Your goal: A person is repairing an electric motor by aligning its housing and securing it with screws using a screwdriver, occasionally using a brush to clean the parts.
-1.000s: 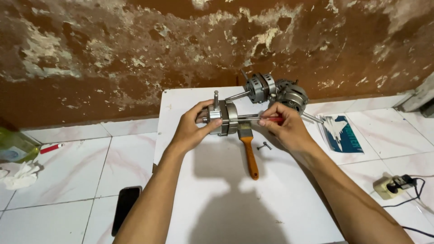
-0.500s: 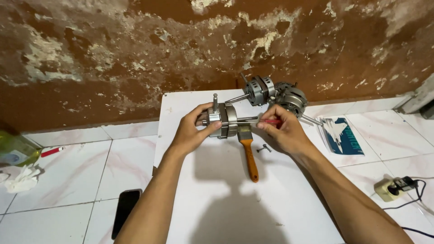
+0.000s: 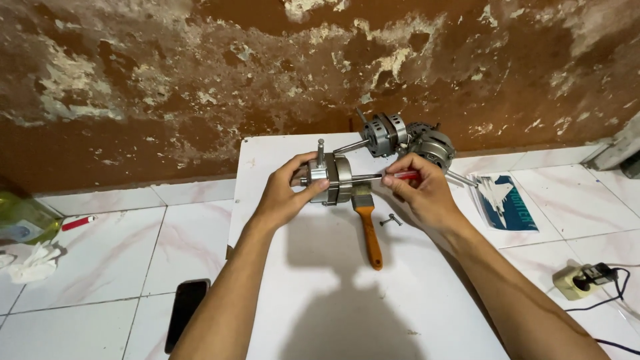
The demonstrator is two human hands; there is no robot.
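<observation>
Motor (image 3: pixel 331 178) held just above white board (image 3: pixel 320 293), near its far end. Left hand (image 3: pixel 285 195) grasps it: thumb on the near face, fingers curled over the top and far side, short shaft sticking up between them. Right hand (image 3: pixel 419 192) pinches a red-handled screwdriver (image 3: pixel 388 177), its shank running level into the motor's right side; tip hidden, likely in a screw. Brush (image 3: pixel 367 223) lies right of and just below the motor, a screw (image 3: pixel 392 219) beside it. Two more motors (image 3: pixel 407 139) sit behind. Phone (image 3: pixel 186 312) on floor tiles, left of board.
</observation>
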